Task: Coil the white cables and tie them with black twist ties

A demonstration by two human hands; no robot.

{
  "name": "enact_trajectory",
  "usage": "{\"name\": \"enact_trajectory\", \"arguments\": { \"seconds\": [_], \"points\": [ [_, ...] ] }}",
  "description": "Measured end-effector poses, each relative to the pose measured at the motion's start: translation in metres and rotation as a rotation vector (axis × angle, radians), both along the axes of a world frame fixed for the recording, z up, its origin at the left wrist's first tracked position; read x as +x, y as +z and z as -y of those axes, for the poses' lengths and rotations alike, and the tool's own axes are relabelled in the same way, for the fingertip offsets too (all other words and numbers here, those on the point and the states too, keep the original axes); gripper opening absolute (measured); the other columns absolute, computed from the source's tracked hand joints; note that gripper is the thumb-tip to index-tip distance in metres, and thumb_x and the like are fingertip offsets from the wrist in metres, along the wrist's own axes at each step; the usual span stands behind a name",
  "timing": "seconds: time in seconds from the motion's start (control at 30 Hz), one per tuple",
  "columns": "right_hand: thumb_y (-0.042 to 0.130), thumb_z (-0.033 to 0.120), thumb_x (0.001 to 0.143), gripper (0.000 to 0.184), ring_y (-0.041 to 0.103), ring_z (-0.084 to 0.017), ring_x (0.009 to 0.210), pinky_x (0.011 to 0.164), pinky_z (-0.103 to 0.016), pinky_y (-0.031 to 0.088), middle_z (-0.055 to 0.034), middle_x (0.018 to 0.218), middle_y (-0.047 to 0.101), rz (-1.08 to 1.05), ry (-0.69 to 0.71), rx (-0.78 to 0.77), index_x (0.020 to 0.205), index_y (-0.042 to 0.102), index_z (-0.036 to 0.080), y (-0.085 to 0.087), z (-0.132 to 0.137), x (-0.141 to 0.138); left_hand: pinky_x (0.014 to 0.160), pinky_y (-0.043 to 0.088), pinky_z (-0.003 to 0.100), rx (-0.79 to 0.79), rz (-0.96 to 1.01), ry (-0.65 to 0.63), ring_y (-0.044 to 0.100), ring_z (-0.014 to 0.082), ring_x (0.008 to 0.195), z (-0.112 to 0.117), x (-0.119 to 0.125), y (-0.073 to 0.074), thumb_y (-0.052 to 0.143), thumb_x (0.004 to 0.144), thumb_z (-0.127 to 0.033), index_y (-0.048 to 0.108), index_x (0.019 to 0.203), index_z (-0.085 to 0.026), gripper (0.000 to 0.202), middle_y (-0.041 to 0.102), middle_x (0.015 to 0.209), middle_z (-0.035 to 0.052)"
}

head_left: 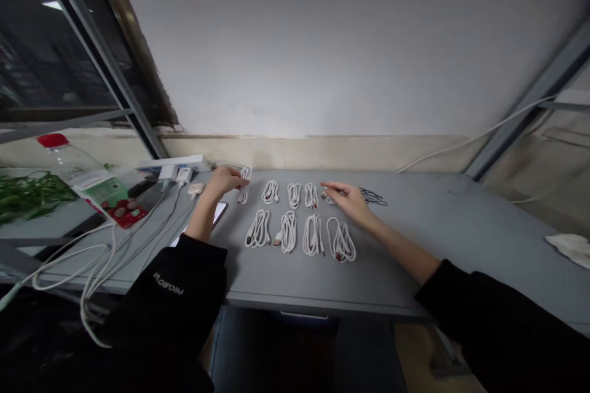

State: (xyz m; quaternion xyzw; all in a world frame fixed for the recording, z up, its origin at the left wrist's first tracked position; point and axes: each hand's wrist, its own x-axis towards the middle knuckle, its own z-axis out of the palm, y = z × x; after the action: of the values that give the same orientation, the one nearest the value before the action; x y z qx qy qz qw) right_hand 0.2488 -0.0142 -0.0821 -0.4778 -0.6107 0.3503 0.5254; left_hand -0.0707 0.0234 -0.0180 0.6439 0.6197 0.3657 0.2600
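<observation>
Near the back left of the grey table (387, 282), my left hand (222, 182) pinches a coiled white cable (246, 184) by its left side. My right hand (348, 199) is at the right end of the back row, thumb and forefinger apart beside another white cable (328, 198), partly hidden by the hand. Between my hands lie three coiled cables (270, 192). A front row holds several more white coils, among them one with a USB plug (286, 232) and a looser one (342, 239) at the right. Thin black strips (374, 197) lie just beyond my right hand.
A white power strip (198, 163) with plugged-in chargers (184, 175) stands at the back left, its cords trailing over the front edge. A phone (220, 212) lies under my left forearm. A red-capped bottle (69, 156) and greens (34, 196) are farther left. White cloth (571, 248) lies right.
</observation>
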Motion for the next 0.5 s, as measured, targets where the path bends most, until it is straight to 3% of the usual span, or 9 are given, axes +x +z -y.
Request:
{"name": "enact_trajectory", "arguments": {
  "seconds": [0.07,0.17,0.5],
  "points": [
    [0.063,0.020,0.076,0.021,0.065,-0.019,0.078,0.077,-0.033,0.048,-0.0058,0.080,0.073,0.018,-0.030,0.001,0.092,0.077,0.018,-0.001,-0.002,0.001,0.053,0.034,0.023,-0.192,-0.208,0.019,0.047,0.0115,0.050,0.002,-0.005,0.003,0.070,0.063,-0.021,0.062,0.049,-0.015,0.017,0.051,0.042,-0.0018],
    [0.061,0.021,0.076,0.024,0.067,-0.021,0.082,0.082,-0.035,0.049,-0.0068,0.080,0.074,0.049,-0.055,0.006,0.093,0.077,0.017,-0.003,-0.004,0.002,0.057,0.038,0.022,-0.362,-0.356,-0.030,0.053,0.0121,0.057,0.007,0.001,0.008,0.068,0.067,-0.021,0.064,0.056,-0.015,0.013,0.058,0.051,-0.0009],
    [0.059,0.023,0.077,0.025,0.069,-0.023,0.085,0.087,-0.039,0.050,-0.0086,0.083,0.076,0.082,-0.079,0.006,0.093,0.076,0.015,-0.005,-0.004,0.002,0.059,0.041,0.022,-0.490,-0.536,-0.024,0.058,0.0142,0.061,0.015,0.018,0.006,0.067,0.066,-0.016,0.053,0.046,-0.017,0.024,0.054,0.047,-0.0013]
  ]
}}
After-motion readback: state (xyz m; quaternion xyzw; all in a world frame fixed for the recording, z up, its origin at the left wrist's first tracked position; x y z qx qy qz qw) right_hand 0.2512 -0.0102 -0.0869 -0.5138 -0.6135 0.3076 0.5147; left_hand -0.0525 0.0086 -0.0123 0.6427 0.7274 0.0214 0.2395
